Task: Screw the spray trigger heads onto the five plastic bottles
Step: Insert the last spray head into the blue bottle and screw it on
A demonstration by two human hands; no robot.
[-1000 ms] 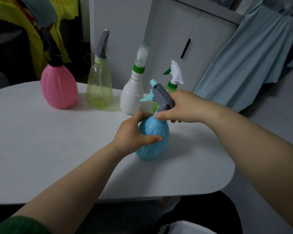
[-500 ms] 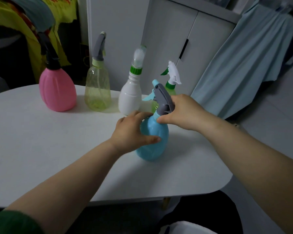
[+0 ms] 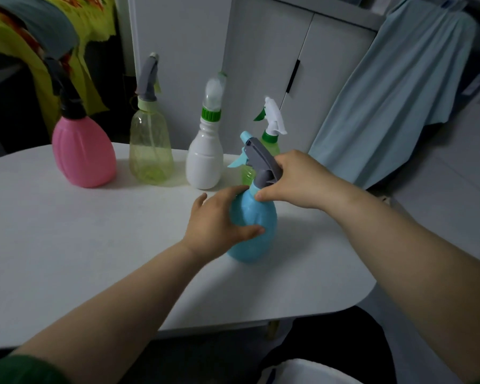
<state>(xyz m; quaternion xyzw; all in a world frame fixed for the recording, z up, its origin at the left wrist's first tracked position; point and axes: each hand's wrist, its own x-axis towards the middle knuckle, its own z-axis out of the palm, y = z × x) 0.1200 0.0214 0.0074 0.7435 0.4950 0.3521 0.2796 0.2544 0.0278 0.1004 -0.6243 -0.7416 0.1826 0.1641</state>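
A round blue bottle (image 3: 257, 239) stands on the white table (image 3: 94, 245). My left hand (image 3: 219, 225) wraps its left side. My right hand (image 3: 297, 184) grips the neck below its grey and blue trigger head (image 3: 257, 156). Behind stands a row: a pink bottle (image 3: 83, 153) with a dark head, a clear yellow-green bottle (image 3: 150, 148) with a grey head, a white bottle (image 3: 205, 159) with a green collar and clear cap, and a green bottle with a white trigger head (image 3: 273, 120), partly hidden by the blue one.
White cabinet doors (image 3: 261, 65) rise right behind the table. A pale blue cloth (image 3: 394, 92) hangs at the right, yellow fabric (image 3: 17, 42) at the far left. The table's rounded right edge (image 3: 369, 289) lies close to my right forearm.
My right hand has shifted around the blue bottle's trigger head and neck, and my left fingers have spread slightly on the body. The bottle stays in place.
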